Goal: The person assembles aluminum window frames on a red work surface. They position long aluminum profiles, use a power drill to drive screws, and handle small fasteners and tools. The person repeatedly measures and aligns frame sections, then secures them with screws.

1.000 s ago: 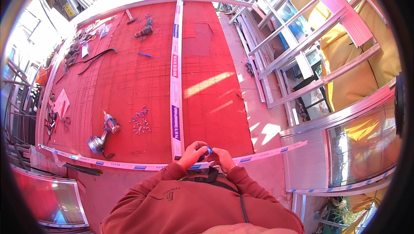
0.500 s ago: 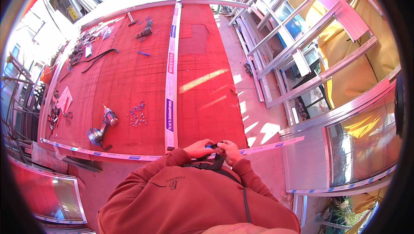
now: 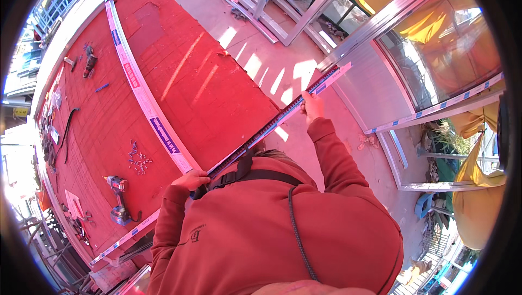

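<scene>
Along the near edge of the red work table, a long film-wrapped metal profile (image 3: 326, 81) extends past the table's right corner. A dark strip with fine regular marks, apparently a tape measure (image 3: 270, 125), lies stretched along it. My left hand (image 3: 192, 179) is closed at the strip's left end, beside the foot of a crossing profile (image 3: 142, 91); a dark case is partly hidden below it. My right hand (image 3: 311, 107) is closed round the profile and strip, out beyond the table corner.
A cordless drill (image 3: 118, 200) and scattered screws (image 3: 138, 160) lie on the red table (image 3: 212, 110). Farther off are a second power tool (image 3: 89, 62) and a black strap (image 3: 69, 132). Metal frames and a glazed panel (image 3: 435, 50) stand on the right.
My hands were together at a small dark and blue thing; now they are wide apart, with the strip drawn out between them. The view has turned to the right.
</scene>
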Demonstrator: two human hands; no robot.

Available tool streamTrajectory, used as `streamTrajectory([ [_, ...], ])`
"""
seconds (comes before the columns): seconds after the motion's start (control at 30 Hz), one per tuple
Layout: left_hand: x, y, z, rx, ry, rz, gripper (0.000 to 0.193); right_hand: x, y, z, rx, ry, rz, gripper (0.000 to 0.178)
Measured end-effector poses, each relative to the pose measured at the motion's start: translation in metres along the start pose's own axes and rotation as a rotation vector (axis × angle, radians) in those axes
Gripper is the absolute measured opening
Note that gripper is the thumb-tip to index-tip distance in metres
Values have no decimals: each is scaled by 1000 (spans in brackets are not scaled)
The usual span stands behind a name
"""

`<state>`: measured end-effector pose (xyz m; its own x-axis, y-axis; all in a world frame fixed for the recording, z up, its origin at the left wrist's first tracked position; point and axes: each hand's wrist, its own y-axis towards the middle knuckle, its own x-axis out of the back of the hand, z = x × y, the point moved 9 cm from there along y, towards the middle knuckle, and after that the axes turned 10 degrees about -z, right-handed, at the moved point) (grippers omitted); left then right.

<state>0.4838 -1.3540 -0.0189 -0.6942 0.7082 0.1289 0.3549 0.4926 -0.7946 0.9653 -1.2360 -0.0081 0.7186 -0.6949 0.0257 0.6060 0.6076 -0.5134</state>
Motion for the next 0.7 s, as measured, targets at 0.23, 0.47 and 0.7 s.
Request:
streamTrajectory([
  [0.23, -15, 35, -79, 11, 103, -92, 27, -39, -26, -92, -58, -252, 146, 26],
  [0.47, 13, 28, -77, 97, 211, -122, 33, 39, 83, -49, 104, -355, -162, 30],
  [0.7, 13, 15, -70, 140, 231, -157, 35, 37, 102, -65, 150, -392, -154, 25],
])
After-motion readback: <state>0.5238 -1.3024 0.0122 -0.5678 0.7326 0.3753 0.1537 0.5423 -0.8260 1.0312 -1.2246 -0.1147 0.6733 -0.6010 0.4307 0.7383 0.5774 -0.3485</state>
